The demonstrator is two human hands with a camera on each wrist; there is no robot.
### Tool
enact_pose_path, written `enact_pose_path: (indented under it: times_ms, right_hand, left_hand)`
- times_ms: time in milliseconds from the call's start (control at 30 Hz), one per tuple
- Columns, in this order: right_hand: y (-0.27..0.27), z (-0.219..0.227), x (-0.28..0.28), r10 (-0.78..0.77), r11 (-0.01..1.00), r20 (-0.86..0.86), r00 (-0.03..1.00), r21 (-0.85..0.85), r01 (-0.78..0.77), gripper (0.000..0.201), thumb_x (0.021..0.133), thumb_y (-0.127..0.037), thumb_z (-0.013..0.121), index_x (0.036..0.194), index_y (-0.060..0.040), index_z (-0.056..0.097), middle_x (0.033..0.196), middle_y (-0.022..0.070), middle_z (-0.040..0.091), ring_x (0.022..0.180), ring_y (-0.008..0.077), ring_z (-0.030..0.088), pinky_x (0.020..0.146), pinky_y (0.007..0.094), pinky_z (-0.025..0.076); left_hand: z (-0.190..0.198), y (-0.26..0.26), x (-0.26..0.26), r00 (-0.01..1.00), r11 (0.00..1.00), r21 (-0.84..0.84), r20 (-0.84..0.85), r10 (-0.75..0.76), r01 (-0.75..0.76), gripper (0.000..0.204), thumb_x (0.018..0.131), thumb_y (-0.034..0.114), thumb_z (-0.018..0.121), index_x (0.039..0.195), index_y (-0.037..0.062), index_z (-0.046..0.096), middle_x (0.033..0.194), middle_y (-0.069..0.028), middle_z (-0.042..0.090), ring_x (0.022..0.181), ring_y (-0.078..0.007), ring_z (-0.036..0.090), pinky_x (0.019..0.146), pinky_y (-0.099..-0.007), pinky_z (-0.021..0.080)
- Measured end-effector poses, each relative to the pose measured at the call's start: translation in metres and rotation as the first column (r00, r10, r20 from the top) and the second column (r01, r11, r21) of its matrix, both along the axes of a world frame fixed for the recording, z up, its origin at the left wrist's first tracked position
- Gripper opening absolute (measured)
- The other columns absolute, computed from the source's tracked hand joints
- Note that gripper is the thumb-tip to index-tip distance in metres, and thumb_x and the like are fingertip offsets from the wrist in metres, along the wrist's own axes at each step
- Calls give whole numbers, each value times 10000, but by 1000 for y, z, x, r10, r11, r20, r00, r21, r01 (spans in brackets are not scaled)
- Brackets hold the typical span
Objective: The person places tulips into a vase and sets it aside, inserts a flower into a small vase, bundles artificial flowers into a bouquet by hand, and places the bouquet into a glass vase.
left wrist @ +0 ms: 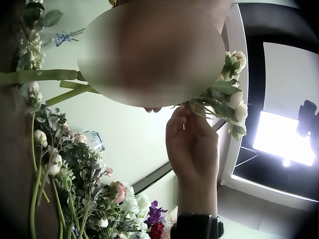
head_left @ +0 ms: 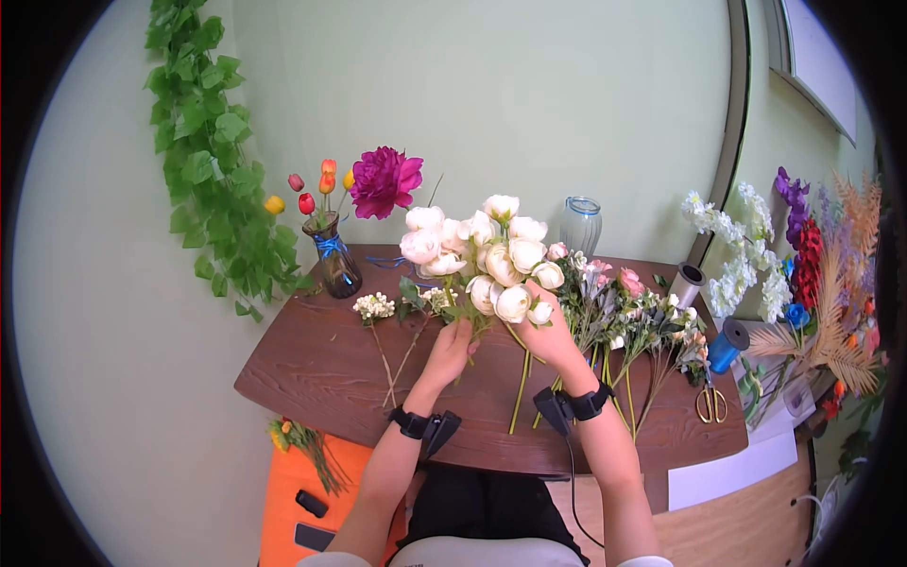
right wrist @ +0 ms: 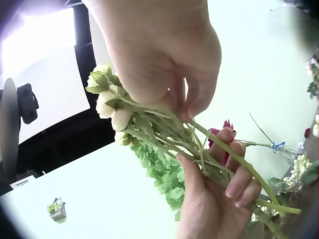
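A bunch of white flowers (head_left: 496, 255) with round, layered heads is held up over the table. My left hand (head_left: 452, 352) grips its green stems (right wrist: 199, 154) low down, fingers curled round them in the right wrist view. Higher up, just under the blooms, my right hand (head_left: 551, 331) pinches a stem of the bunch between thumb and fingers. Leaves and thin stalks fan out between the two hands. In the left wrist view a blurred oval hides most of the left hand, while the right hand (left wrist: 192, 149) shows beside the white heads.
On the brown table (head_left: 312, 364) lie white berry sprigs (head_left: 374, 306), pink and white flower stems (head_left: 628, 302) and scissors (head_left: 711, 404). Behind stand a dark vase (head_left: 337, 265) of tulips, a large purple bloom (head_left: 385, 182) and a glass jar (head_left: 580, 227). Ribbon spools (head_left: 727, 347) sit at right.
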State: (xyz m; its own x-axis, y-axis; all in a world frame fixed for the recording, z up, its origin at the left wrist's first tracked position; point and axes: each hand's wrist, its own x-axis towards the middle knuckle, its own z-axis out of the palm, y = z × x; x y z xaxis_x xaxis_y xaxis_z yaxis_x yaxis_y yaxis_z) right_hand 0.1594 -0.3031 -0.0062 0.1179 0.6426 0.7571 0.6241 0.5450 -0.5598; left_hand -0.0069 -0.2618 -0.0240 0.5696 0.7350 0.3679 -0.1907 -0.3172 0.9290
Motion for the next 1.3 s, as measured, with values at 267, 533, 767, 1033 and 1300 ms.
enact_pose_path:
  times_ms: [267, 533, 767, 1033, 1300]
  right_hand:
    - [-27, 40, -16, 308, 907, -348, 885, -174, -384, 385, 710, -46, 557, 1085, 12, 495, 1038, 109, 527, 976, 192, 484, 865, 315, 368]
    - [-32, 56, -42, 298, 938, -366, 882, -58, -342, 541, 717, -172, 671, 1142, 37, 410, 1094, 104, 501, 985, 183, 474, 829, 312, 400]
    - [-24, 49, -37, 311, 893, -463, 830, -157, -422, 347, 783, -127, 606, 1072, 15, 477, 925, 57, 561, 790, 119, 509, 675, 282, 448]
    - [-23, 44, -34, 267, 951, -237, 934, -91, -295, 199, 826, -152, 557, 970, -19, 525, 813, 39, 566, 709, 86, 491, 619, 249, 436]
    - [-32, 56, -37, 333, 817, -554, 763, -235, -527, 272, 837, -142, 543, 1061, -11, 459, 869, 49, 552, 720, 102, 526, 571, 249, 463]
  left_hand:
    - [1, -2, 5, 999, 999, 29, 27, 43, -44, 488, 926, 401, 255, 842, -2, 516, 581, 25, 379, 526, -59, 318, 478, -200, 280]
    - [-8, -3, 16, 996, 994, 58, 12, 88, -88, 415, 917, 413, 287, 804, 45, 442, 609, 19, 395, 537, -55, 347, 481, -198, 295]
    - [-13, 0, 17, 999, 1000, -4, 40, -12, 12, 378, 917, 385, 314, 846, 42, 455, 605, 17, 409, 516, -68, 389, 471, -210, 333]
    - [-4, 3, 10, 979, 873, 472, -91, 184, -120, 434, 927, 379, 269, 931, 7, 492, 698, -12, 458, 643, -110, 445, 621, -248, 394]
    - [-3, -3, 8, 987, 986, 44, -11, -158, 159, 405, 913, 417, 275, 860, 46, 427, 676, -9, 425, 570, -80, 392, 544, -216, 356]
